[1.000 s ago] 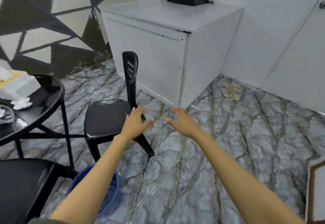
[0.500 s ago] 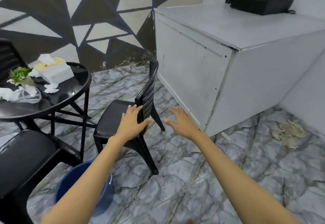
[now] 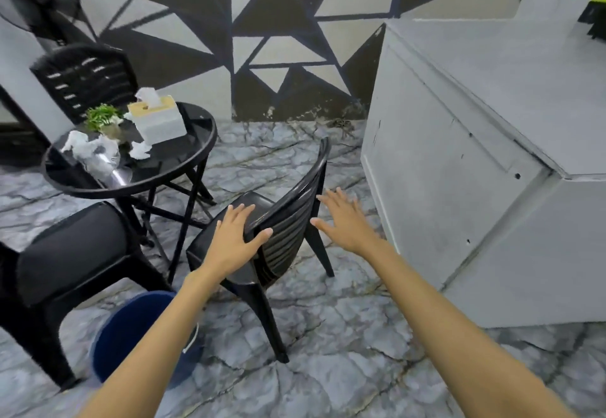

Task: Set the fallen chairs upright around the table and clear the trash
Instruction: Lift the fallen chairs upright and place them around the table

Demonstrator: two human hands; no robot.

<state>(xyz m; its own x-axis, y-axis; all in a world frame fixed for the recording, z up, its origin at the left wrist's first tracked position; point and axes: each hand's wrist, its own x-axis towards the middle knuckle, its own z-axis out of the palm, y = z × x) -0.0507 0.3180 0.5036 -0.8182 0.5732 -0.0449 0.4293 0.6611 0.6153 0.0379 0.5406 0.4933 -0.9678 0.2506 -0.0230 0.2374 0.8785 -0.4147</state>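
Head view: chair upright beside worktop edge, backrest grasped by left hand; right hand released, touching nothing; crumpled tissues yet to clear.

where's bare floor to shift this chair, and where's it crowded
Bare marble floor lies between the black plastic chair, gripped by the left hand, and the grey cabinet. Crowded on its other side: blue bucket, round black table.

marbled grey floor, triangle-patterned wall, white cabinet at right.
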